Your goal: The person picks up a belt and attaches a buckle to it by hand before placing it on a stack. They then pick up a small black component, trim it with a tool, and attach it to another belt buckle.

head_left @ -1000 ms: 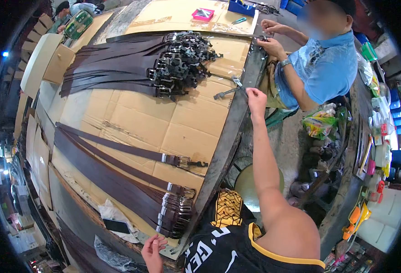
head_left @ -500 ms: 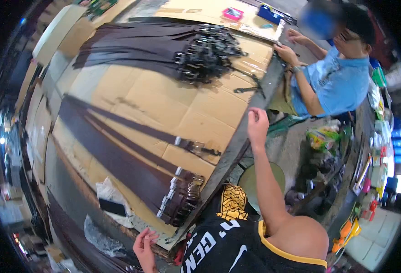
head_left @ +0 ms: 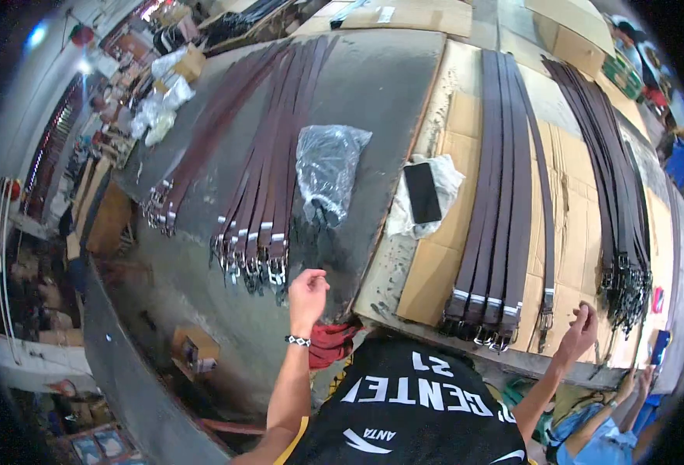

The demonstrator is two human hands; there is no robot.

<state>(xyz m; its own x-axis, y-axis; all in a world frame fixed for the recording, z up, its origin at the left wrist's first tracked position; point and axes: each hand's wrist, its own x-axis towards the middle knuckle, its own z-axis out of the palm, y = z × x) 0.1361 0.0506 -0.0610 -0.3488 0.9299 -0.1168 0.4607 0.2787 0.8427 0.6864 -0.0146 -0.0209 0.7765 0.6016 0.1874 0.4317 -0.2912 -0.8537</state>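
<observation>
My left hand (head_left: 309, 293), with a patterned band at the wrist, hovers with curled fingers just below the buckle ends of a bunch of brown belts (head_left: 268, 178). Nothing shows in it. My right hand (head_left: 581, 329) is raised at the table edge, its fingers bent inward and holding nothing visible. Nearest to it is a single dark belt (head_left: 545, 232) with a white band near its buckle. To the left of that belt, several dark brown belts (head_left: 493, 194) lie side by side, buckles toward me. Farther right lies a large pile of dark belts (head_left: 609, 170).
A black phone (head_left: 423, 192) rests on a white cloth (head_left: 448, 180). Beside it is a clear plastic bag (head_left: 330, 167). More reddish-brown belts (head_left: 218, 128) lie at left. Cardboard (head_left: 571, 182) covers the right table. At lower right is a person in blue (head_left: 602, 434).
My view has swung left, bringing the grey table with more belts into sight. My left hand has risen and its spread fingers have curled. The person in blue now appears at lower right.
</observation>
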